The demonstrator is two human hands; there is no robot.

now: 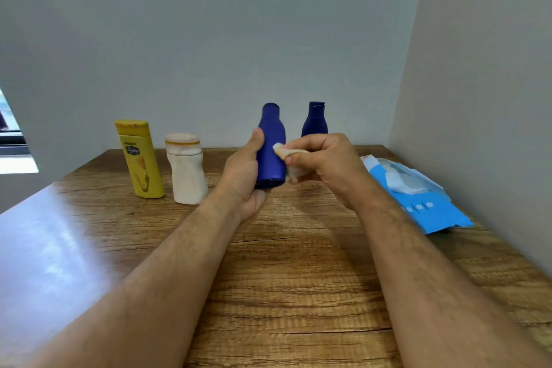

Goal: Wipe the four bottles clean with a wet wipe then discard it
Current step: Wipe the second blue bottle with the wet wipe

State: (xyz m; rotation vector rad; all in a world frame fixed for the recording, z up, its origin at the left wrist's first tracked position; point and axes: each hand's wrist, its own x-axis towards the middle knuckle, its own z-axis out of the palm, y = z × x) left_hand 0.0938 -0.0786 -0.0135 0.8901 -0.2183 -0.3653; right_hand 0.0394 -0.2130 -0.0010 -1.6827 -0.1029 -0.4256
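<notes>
Forearms reach in over the wooden table [298, 293]: left hand [243, 176] grips the blue bottle [270, 152] low on its body, lifted clear, long axis near upright, cap up and tipped slightly away. Right hand [322, 163] pinches a bunched wet wipe [288, 155] against its side. Judgement: turn the bottle between strokes; yellow bottle [139, 160], white bottle [188, 173], dark blue bottle [315, 121] stand behind.

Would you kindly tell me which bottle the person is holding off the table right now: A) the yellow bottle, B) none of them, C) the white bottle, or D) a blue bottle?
D: the left hand grips a blue bottle lifted above the table, while the right hand presses a wet wipe against its side.
</notes>
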